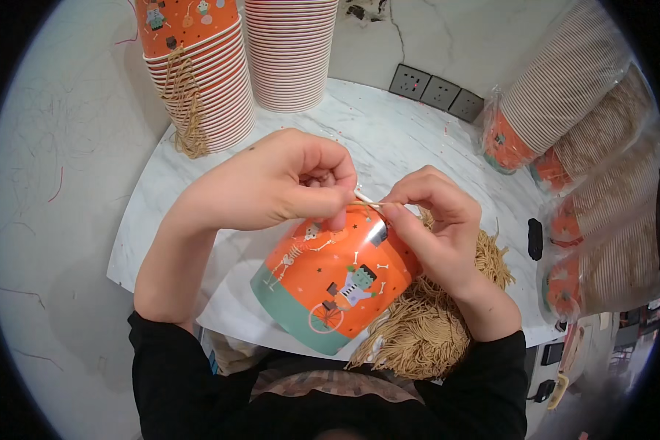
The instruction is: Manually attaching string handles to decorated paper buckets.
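Note:
An orange paper bucket (pixel 322 271) with a green band and cartoon Halloween figures lies tilted in front of me, its rim toward the far side. At that rim, my left hand (pixel 293 180) is closed, thumb and fingers pinching a thin tan cord (pixel 374 204). My right hand (pixel 441 224) pinches the same cord just to the right, its fingertips against the rim. The left fingers partly hide where the cord meets the bucket. Under my right forearm and beside the bucket lies a thick bundle of tan cords (pixel 425 330).
At the far left stands a stack of orange buckets (pixel 198 81) with cords hanging down its side, next to another tall stack (pixel 289 51). Plastic-bagged bucket stacks (pixel 564 70) line the right. Wall sockets (pixel 440 93) sit behind the marbled white table (pixel 388 139). A small black object (pixel 535 239) lies near the bags.

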Action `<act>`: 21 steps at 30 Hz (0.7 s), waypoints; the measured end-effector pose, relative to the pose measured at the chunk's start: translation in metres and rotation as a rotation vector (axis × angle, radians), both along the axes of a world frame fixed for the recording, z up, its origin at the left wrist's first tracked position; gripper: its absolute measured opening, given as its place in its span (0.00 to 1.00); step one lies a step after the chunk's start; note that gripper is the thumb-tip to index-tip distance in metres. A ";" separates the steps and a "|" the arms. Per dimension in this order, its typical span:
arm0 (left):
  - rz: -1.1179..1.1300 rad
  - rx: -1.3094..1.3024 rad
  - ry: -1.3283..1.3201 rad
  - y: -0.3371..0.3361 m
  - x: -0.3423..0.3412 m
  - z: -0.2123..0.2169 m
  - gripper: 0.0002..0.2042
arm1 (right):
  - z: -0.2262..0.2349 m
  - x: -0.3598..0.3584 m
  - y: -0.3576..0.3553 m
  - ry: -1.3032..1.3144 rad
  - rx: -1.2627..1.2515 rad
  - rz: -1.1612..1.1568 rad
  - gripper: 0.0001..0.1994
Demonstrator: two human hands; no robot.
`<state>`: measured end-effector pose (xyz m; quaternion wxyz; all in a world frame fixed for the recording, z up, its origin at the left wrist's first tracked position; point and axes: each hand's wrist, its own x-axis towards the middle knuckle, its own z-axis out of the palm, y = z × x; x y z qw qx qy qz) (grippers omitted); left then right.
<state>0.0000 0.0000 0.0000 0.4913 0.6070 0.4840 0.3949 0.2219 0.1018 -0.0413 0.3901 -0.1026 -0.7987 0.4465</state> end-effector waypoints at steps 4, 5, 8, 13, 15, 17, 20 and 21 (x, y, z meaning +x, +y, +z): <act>0.043 0.032 0.036 -0.001 0.004 0.000 0.02 | 0.002 0.001 0.002 0.028 0.045 -0.005 0.02; 0.061 0.051 0.057 -0.001 0.005 0.000 0.02 | 0.003 0.001 0.001 0.026 0.059 -0.011 0.02; 0.075 0.088 0.146 -0.002 0.008 0.005 0.02 | 0.003 0.002 0.000 0.041 0.013 -0.013 0.02; 0.092 0.116 0.196 -0.003 0.007 0.003 0.03 | 0.001 0.002 0.003 0.038 0.025 -0.021 0.02; 0.094 0.146 0.220 -0.002 0.007 0.002 0.03 | 0.002 0.002 0.003 0.036 0.030 -0.027 0.02; 0.113 0.083 0.023 -0.002 0.006 0.001 0.03 | 0.002 0.003 0.005 0.006 0.034 -0.021 0.02; 0.147 0.041 -0.105 0.003 0.009 -0.002 0.05 | -0.003 0.001 0.003 0.042 -0.061 0.013 0.02; 0.149 0.042 -0.105 0.002 0.009 -0.002 0.05 | -0.003 0.000 0.003 0.042 -0.060 0.015 0.02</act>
